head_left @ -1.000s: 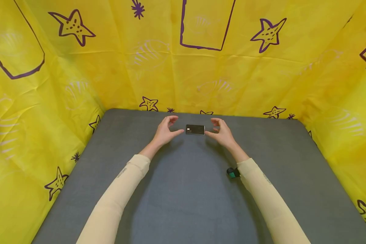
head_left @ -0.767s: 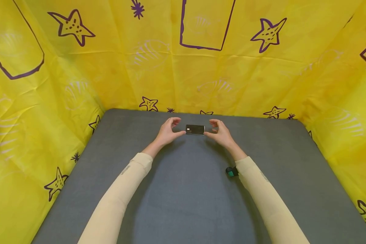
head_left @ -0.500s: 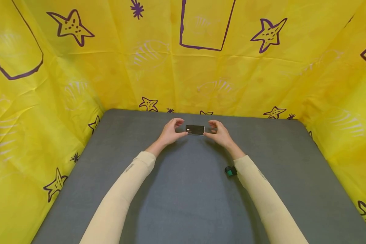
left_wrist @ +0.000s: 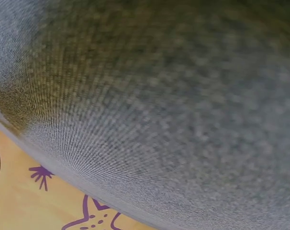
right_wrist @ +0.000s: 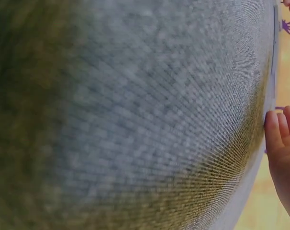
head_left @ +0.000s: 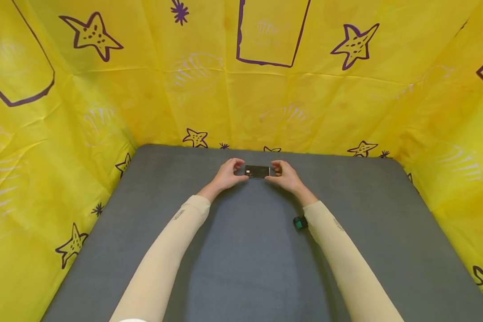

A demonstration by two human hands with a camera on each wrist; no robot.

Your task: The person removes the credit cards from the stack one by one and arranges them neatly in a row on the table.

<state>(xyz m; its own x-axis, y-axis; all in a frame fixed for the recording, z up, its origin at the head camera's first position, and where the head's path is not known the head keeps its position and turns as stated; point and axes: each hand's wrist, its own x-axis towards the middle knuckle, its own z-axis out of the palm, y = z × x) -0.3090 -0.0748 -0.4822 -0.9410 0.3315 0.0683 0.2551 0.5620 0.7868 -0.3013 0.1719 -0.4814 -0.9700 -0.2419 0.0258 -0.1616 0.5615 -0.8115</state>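
A black card (head_left: 257, 171) with "VIP" lettering and a small pale chip lies on the grey tabletop near the back, a light rim showing along its near and right edges. On its left is my left hand (head_left: 226, 174), fingers loosely curved and the thumb tip at the card's near left corner. My right hand (head_left: 286, 176) mirrors it on the other side, its thumb tip overlapping the near right corner. Whether either thumb presses on the card is too small to tell. In the right wrist view, fingers of the right hand (right_wrist: 284, 148) show at the right edge.
The grey table (head_left: 249, 268) is walled on three sides by yellow cloth (head_left: 233, 103) with purple starfish drawings. A dark and green device (head_left: 300, 222) sits beside the right sleeve. The left wrist view shows mainly blurred grey tabletop.
Both hands have moved inward, the left one rightward and the right one slightly leftward, until the thumb tips reach the card's near corners. The card stays about where it was.
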